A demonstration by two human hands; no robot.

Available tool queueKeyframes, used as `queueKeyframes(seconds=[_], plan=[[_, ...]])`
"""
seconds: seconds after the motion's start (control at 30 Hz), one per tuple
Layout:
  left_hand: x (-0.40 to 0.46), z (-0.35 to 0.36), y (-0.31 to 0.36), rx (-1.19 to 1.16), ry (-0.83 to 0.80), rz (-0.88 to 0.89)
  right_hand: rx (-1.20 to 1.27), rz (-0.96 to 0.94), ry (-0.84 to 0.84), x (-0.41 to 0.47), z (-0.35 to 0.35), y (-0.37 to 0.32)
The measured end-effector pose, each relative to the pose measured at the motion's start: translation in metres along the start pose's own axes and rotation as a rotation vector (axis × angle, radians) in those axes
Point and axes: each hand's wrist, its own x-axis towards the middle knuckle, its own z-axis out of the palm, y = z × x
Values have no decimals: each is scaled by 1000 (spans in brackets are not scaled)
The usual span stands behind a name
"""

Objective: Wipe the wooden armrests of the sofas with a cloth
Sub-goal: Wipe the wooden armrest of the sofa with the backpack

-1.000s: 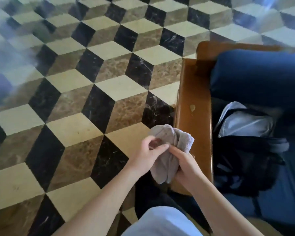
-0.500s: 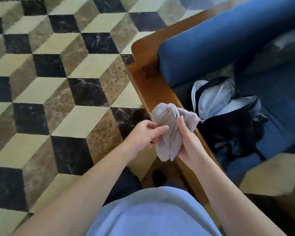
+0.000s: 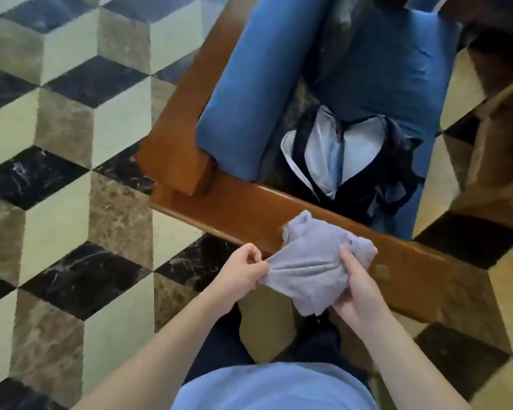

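Patterned marble floor (image 3: 57, 161) fills the left of my view. I see the cloth (image 3: 314, 261) bunched between both hands, just above the armrest (image 3: 243, 208). My left hand (image 3: 239, 272) pinches its left edge with curled fingers; my right hand (image 3: 359, 294) grips the bulk of it, thumb pressed across the top. Beyond the hands, past the armrest, a dark bag (image 3: 347, 161) lies on the blue seat (image 3: 376, 84), beside a blue bolster (image 3: 249, 93).
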Motion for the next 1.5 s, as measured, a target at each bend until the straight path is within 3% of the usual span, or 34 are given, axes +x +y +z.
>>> queueKeyframes(seconds=[0.17,0.23,0.43,0.6,0.73,0.9,1.0,1.03,1.13,1.2,1.33,1.5], plan=[[27,-16,-10,166,-139,-91,165,-7,75,-7,6,30],[41,-11,-14,238,-118,-101,232,-22,93,-11,-4,36],[98,22,-27,896,108,215,310,-114,199,-9,-85,47],[119,87,-44,1143,-16,539,385,-263,395,-13,-146,37],[147,150,-47,1298,-80,595,369,-446,504,-16,-189,16],[178,192,-50,1521,-170,610,-39,-533,907,27,-215,-2],[184,205,-53,1552,-156,611,-488,-815,760,73,-217,-9],[185,208,-55,1554,-147,610,-631,-823,711,91,-219,-5],[186,209,-58,1535,-134,603,-1009,-495,683,125,-213,14],[187,210,-57,1538,-136,589,-1093,-495,669,134,-209,24],[184,213,-53,1559,-146,566,-902,-588,622,129,-203,24],[181,212,-48,1568,-150,564,188,-388,683,101,-217,-10]])
